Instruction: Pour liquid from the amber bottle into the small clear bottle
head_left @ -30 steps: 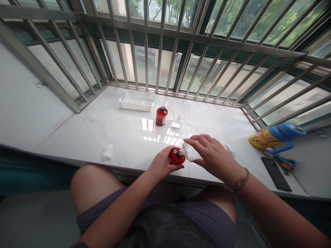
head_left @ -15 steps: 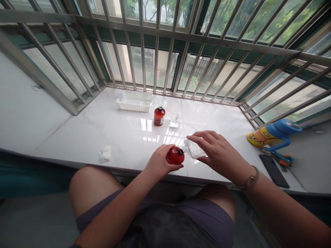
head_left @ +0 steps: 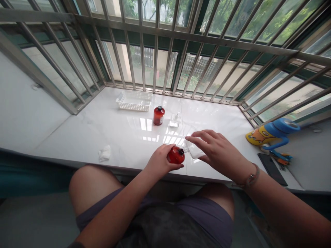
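My left hand (head_left: 161, 159) is wrapped round a reddish-brown bottle (head_left: 176, 156) with a dark neck, held over the front edge of the counter. In my right hand (head_left: 216, 148) is a clear bottle (head_left: 193, 149), gripped between thumb and fingers and tipped to the left. Its mouth meets the neck of the reddish-brown bottle; whether liquid flows between them I cannot tell. Beyond the hands stand a second reddish-brown bottle (head_left: 159, 116) with a black top and a white label, and beside it a small clear pump top or dispenser (head_left: 175, 119).
A white perforated basket (head_left: 134, 102) sits at the back near the metal window bars (head_left: 155, 65). A crumpled white tissue (head_left: 104, 153) lies front left. At right are a yellow and blue flask (head_left: 271, 132), a black phone (head_left: 272, 168) and orange-handled scissors (head_left: 284, 158).
Both hands keep their grips and nearly the same places. The clear bottle's tilt looks slightly different, and the whole view has shifted a little.
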`<state>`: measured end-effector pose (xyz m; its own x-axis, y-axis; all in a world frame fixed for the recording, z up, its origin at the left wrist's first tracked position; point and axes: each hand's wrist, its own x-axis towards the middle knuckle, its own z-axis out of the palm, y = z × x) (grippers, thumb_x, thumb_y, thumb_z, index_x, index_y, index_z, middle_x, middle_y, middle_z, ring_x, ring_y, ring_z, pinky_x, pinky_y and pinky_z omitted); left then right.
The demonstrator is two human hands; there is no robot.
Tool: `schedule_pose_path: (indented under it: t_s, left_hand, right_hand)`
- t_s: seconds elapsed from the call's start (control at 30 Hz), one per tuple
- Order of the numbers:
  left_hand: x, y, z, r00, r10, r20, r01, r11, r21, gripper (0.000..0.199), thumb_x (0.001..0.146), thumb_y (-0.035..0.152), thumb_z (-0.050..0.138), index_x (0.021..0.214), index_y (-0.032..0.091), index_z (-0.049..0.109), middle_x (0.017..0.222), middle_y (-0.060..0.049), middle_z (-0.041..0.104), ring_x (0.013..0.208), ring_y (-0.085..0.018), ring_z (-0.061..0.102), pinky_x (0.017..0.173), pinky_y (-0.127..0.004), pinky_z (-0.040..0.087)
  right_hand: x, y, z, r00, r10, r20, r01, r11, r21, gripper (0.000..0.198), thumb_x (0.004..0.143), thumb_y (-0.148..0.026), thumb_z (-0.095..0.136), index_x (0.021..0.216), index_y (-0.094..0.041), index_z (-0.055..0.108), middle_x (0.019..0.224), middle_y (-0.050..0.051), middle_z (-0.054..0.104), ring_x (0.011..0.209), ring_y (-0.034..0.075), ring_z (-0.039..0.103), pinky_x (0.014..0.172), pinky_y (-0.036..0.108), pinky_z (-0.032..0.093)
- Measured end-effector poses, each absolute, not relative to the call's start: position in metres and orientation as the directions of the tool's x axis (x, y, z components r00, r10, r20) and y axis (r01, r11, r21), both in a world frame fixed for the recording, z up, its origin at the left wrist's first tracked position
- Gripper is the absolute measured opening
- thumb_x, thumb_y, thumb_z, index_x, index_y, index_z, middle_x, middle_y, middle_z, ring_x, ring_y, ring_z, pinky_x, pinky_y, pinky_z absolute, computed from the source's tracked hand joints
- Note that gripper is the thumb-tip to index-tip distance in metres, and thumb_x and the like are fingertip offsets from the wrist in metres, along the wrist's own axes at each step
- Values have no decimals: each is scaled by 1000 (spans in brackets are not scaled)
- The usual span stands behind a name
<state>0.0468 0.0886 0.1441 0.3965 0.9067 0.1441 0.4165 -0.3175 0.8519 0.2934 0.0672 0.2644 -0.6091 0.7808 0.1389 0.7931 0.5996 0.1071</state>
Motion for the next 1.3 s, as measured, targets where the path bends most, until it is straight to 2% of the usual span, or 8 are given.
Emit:
schedule_pose_path:
  t_s: [0.47, 0.83, 1.3]
  left_hand:
    - [50, 90, 148, 414, 899, 145, 415, -328, 849, 86, 62, 41, 106, 137, 26, 67, 122, -7, 73, 110, -31, 70, 101, -46, 56]
    - [54, 90, 149, 434, 890, 141, 418, -338, 843, 87, 63, 45, 105, 138, 25, 65, 119, -6, 72, 107, -31, 71, 96, -43, 57]
    - [57, 91, 151, 448, 883, 143, 396, -339, 853, 84, 63, 46, 104, 135, 26, 66, 119, -6, 73, 107, -31, 71, 96, -45, 57]
  right_hand:
    - [293, 70, 271, -638, 762, 107, 769, 622, 148, 83, 80, -15, 89, 153, -27, 52, 144, 10, 65, 127, 34, 59, 98, 48, 53]
    - [299, 73, 275, -655, 750, 96, 755, 642, 136, 81, 81, -15, 89, 152, -26, 52, 142, 11, 65, 127, 34, 59, 99, 45, 52]
    - [299, 75, 281, -671, 738, 77, 738, 652, 173, 81, 80, -15, 89, 151, -28, 53, 141, 10, 66, 127, 35, 60, 98, 46, 52]
